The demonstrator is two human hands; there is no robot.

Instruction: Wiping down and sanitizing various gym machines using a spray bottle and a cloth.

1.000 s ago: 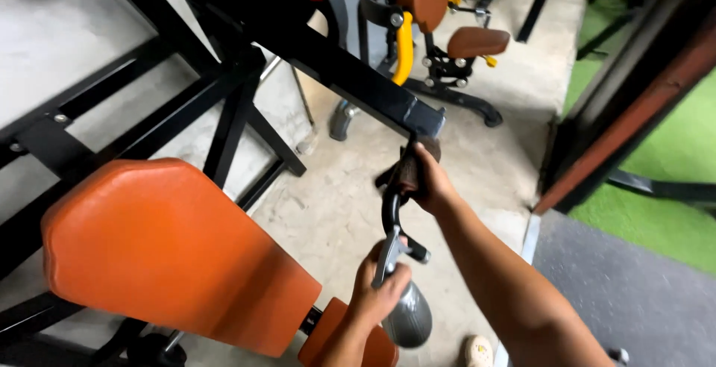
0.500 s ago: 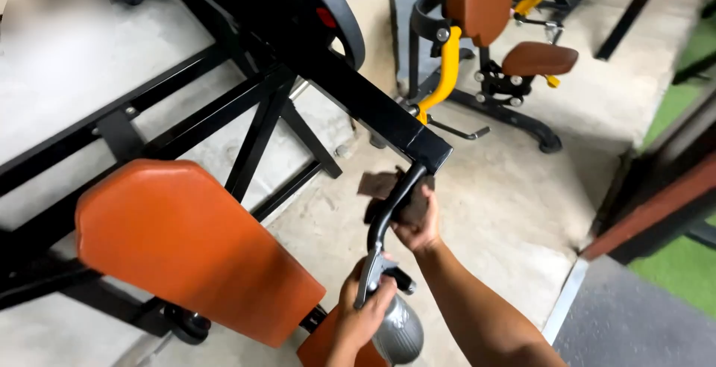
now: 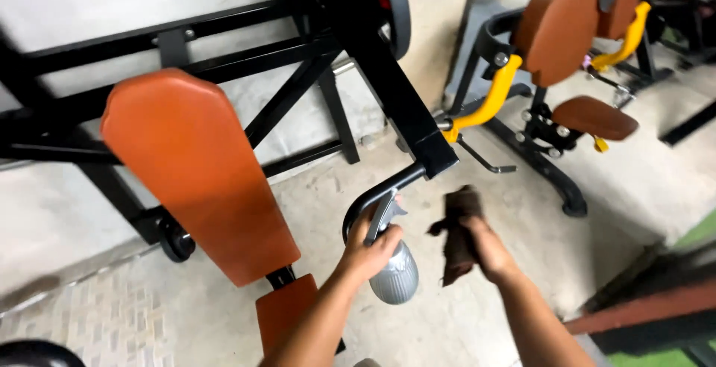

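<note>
Left hand (image 3: 369, 251) fingers closed around neck of grey ribbed spray bottle (image 3: 394, 276), nozzle angled up toward curved black handle (image 3: 373, 199), likely to aim at it. Right hand (image 3: 488, 248) fingers gripping crumpled dark brown rag (image 3: 459, 233), just beside handle. Smooth orange pad (image 3: 198, 165) left, concrete floor (image 3: 462, 315) below.

My left hand (image 3: 369, 251) grips a grey ribbed plastic spray bottle (image 3: 394, 277), just right of the orange padded bench back (image 3: 195, 165). My right hand (image 3: 488, 248), further right, holds a dark brown cloth (image 3: 456, 233) below the black steel machine arm (image 3: 395, 91). Behind it stands an orange-and-yellow seat machine (image 3: 556, 54).
</note>
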